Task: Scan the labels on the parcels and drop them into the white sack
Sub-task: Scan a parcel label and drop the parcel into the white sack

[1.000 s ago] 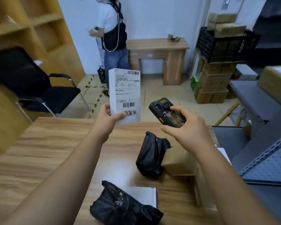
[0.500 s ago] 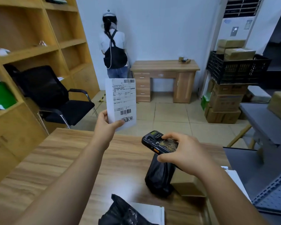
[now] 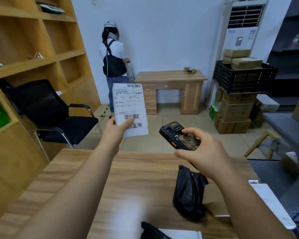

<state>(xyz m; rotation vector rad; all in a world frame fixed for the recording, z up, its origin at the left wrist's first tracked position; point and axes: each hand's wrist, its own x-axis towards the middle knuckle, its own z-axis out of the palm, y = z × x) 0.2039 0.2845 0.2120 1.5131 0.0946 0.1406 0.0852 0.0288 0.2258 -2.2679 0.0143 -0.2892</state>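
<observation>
**Head view: parcel up, scanner aimed**

Parcel (image 3: 130,107) upright, long axis vertical, pinched at its lower corner by left hand (image 3: 116,130), past the bench's (image 3: 76,178) far edge. Right hand (image 3: 202,151) grips scanner (image 3: 179,137) just right, nose toward label. Sack not visible.

A single head-worn wide-angle view looks forward and slightly down over the near bench (image 3: 93,178), both forearms reaching out from the bottom edge, with the floor (image 3: 162,144) and far wall (image 3: 171,31) beyond.
</observation>
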